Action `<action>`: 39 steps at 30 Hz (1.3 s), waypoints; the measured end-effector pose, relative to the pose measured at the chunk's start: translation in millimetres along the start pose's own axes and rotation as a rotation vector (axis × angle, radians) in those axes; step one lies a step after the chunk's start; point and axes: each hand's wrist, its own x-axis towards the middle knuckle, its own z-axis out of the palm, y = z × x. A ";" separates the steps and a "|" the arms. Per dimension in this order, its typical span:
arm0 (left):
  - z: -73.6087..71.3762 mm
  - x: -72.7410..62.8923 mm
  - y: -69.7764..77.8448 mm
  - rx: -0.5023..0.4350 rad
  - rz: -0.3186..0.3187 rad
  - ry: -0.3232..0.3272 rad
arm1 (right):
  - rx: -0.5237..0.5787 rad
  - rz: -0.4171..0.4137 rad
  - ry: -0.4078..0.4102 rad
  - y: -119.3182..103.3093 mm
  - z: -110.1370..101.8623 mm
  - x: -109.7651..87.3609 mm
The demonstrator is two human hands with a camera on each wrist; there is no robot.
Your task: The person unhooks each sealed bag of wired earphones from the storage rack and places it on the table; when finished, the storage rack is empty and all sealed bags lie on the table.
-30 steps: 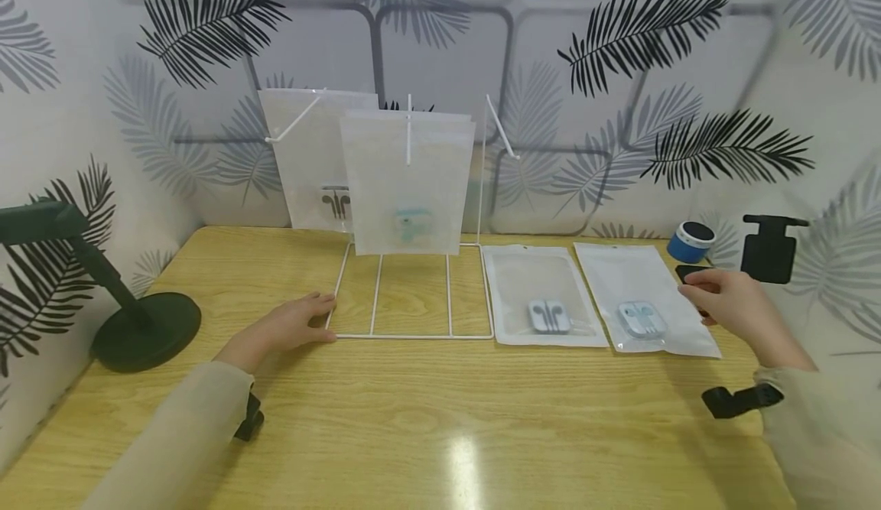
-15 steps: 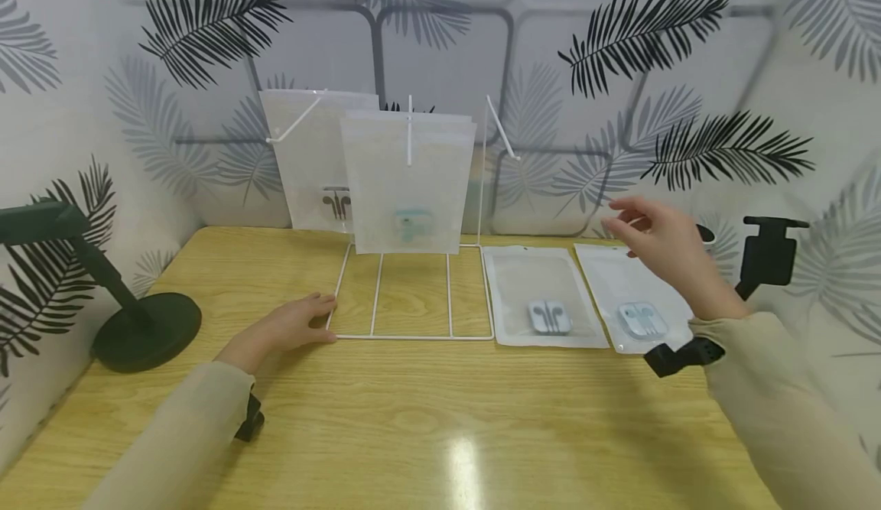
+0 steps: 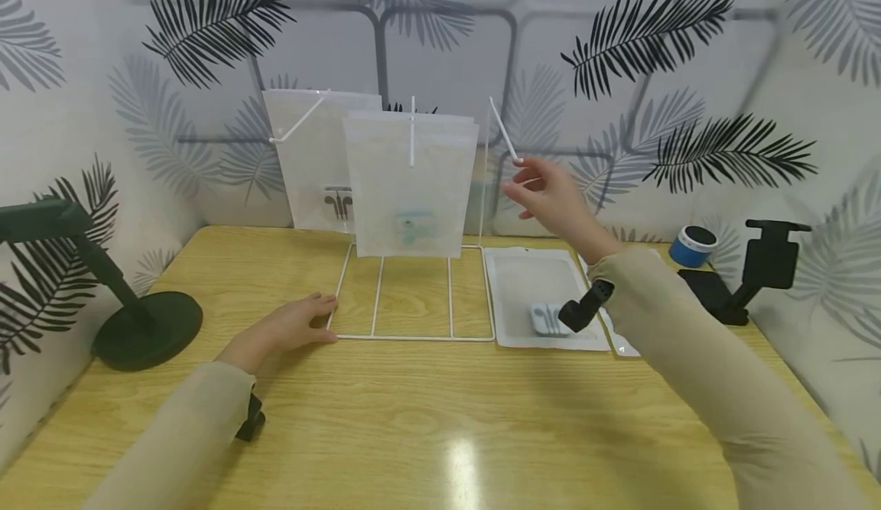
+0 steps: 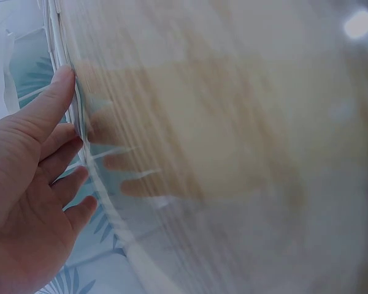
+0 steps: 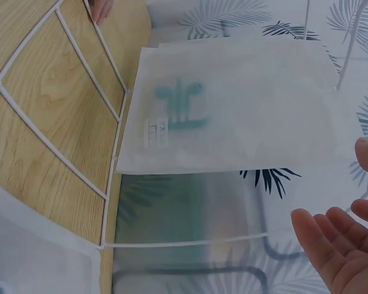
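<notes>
A white wire display rack point(image 3: 413, 338) stands on the table with prongs at its top. My left hand point(image 3: 285, 328) rests at the front left corner of its base, thumb and fingertips touching the wire, fingers loosely extended. My right hand point(image 3: 554, 198) is at the tip of the right prong point(image 3: 504, 129), fingers loosely bent and apart, nothing held in it. White zip pouches hang from the left prong point(image 3: 296, 121) and the middle prong point(image 3: 412, 135); the front pouch point(image 3: 413, 189) shows a faint teal earphone shape. A pouch with boxed earphones point(image 3: 533, 280) lies right of the rack.
Another flat pouch point(image 3: 622, 345) is mostly hidden under my right forearm. At the right stand a blue round speaker point(image 3: 691, 248) and a black phone stand point(image 3: 769, 256). A dark green desk lamp point(image 3: 147, 330) stands at the left. A patterned wall covering closes the back.
My right hand has moved left and up from the phone stand's side, across the flat pouches, to the right prong's tip. The left hand stays at the rack's corner.
</notes>
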 end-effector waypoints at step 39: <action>2.4 1.1 -0.6 0.004 -0.006 0.015 | 0.415 0.063 0.115 -33.6 57.2 37.1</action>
